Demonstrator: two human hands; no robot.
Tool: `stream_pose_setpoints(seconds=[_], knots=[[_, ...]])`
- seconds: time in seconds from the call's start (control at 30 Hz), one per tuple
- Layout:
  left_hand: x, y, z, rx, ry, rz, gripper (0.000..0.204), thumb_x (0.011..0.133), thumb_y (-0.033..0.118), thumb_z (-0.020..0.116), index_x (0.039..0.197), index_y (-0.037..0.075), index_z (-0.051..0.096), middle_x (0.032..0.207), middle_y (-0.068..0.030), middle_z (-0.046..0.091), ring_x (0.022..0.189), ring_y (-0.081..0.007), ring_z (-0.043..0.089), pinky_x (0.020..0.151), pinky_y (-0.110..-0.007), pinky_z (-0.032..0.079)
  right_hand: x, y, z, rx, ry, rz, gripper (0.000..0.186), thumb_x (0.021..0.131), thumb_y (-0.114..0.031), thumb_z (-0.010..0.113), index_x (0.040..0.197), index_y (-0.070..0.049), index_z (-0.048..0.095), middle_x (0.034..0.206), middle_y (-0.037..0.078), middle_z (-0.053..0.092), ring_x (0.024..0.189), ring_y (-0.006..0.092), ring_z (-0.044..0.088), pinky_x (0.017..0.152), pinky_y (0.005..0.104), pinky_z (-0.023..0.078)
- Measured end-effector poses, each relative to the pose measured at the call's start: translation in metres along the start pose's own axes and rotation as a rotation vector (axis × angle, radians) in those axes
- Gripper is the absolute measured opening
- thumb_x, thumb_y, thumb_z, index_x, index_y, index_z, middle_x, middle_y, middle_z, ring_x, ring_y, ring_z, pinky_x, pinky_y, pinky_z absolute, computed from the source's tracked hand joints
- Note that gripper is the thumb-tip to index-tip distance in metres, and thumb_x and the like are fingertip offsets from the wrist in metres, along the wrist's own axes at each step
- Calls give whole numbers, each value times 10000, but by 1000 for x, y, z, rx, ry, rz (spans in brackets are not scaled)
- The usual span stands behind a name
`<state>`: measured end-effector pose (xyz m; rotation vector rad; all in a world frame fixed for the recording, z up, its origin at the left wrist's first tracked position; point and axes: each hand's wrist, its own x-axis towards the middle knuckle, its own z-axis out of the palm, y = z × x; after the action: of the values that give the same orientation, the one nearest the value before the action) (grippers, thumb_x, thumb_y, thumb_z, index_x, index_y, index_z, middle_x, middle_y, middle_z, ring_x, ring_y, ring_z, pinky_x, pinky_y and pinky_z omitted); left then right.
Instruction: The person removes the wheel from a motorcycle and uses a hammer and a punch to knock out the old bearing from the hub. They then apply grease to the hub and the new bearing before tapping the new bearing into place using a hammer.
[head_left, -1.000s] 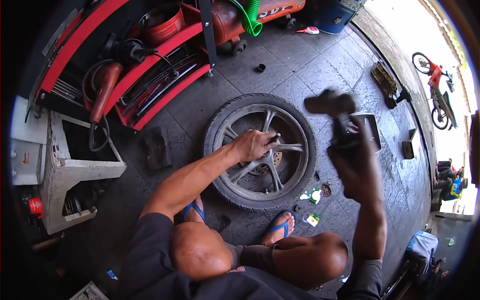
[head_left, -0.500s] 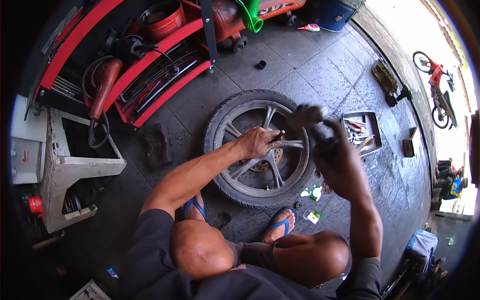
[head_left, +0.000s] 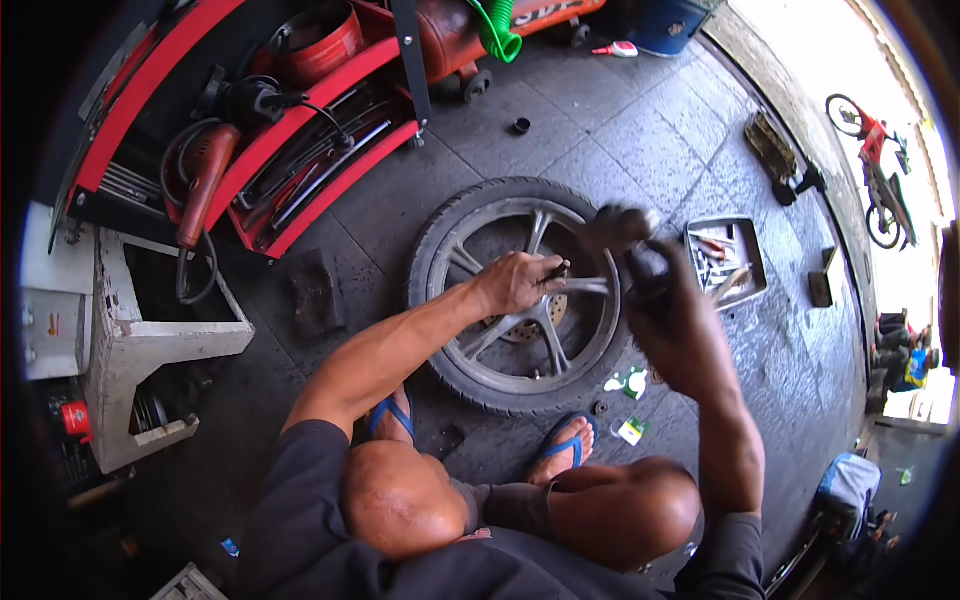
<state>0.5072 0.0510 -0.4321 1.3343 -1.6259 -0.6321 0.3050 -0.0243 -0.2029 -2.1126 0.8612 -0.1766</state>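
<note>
A spoked motorcycle wheel with its black tyre (head_left: 432,250) lies flat on the floor in front of my feet. My left hand (head_left: 515,283) is closed over the hub, gripping a short dark metal rod (head_left: 562,269) whose top end sticks out by the thumb. Its lower end is hidden under the hand. Part of a brake disc (head_left: 559,308) shows beneath the spokes. Above the wheel's right side, my right hand (head_left: 682,335) is wrapped around a hammer (head_left: 620,229), raised and smeared by motion. The hammer's head is apart from the rod.
Right of the wheel is a tray (head_left: 757,262) of hand tools. A red tool cart (head_left: 345,75) stands at the upper left, a power tool (head_left: 208,180) hanging beside it. Nearer left is a worn white stool (head_left: 120,335). A red air compressor (head_left: 450,40) sits behind.
The view has shifted very slightly. My left hand stays over the hub with the rod, and the hammer is raised at nearly the same spot, blurred in both frames.
</note>
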Motion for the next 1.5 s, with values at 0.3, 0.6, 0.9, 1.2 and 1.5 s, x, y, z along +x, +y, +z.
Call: stream_pose_setpoints(seconds=[0.3, 0.6, 0.9, 1.2, 1.5], knots=[[11, 33, -17, 164, 22, -14, 210, 973, 238, 639, 1053, 47, 603, 790, -204, 677, 798, -428, 678, 660, -500, 553, -12, 7, 7, -170, 56, -47, 641, 833, -4, 659, 1401, -42, 365, 985, 262, 681, 876, 366, 700, 752, 458, 553], [-4, 15, -14, -24, 54, -50, 193, 957, 216, 662, 972, 34, 598, 770, -199, 657, 773, -432, 663, 643, -492, 511, -21, -66, -33, 306, 417, -222, 642, 880, 20, 713, 1449, -24, 419, 966, 38, 628, 771, 81, 598, 652, 227, 498], [2, -2, -14, 30, 43, -154, 233, 965, 252, 656, 1039, 33, 623, 785, -226, 660, 816, -456, 656, 668, -512, 514, 5, 30, -1, -138, 65, -89, 513, 866, -85, 665, 1329, -40, 450, 766, 264, 672, 768, 472, 684, 660, 510, 542], [0, 28, -23, 115, 24, -99, 178, 953, 212, 658, 1033, 59, 616, 779, -196, 671, 798, -456, 654, 676, -525, 529, -25, -26, -14, 175, 322, -354, 678, 833, 63, 678, 1421, -9, 347, 1104, 161, 667, 820, 200, 646, 722, 349, 528], [10, 5, -3, -5, 39, -34, 201, 957, 203, 664, 1000, 21, 591, 771, -214, 651, 779, -438, 662, 635, -486, 509, -6, -30, -24, 67, 200, -186, 643, 870, 34, 678, 1444, -14, 392, 931, 58, 633, 782, 147, 626, 741, 290, 533]])
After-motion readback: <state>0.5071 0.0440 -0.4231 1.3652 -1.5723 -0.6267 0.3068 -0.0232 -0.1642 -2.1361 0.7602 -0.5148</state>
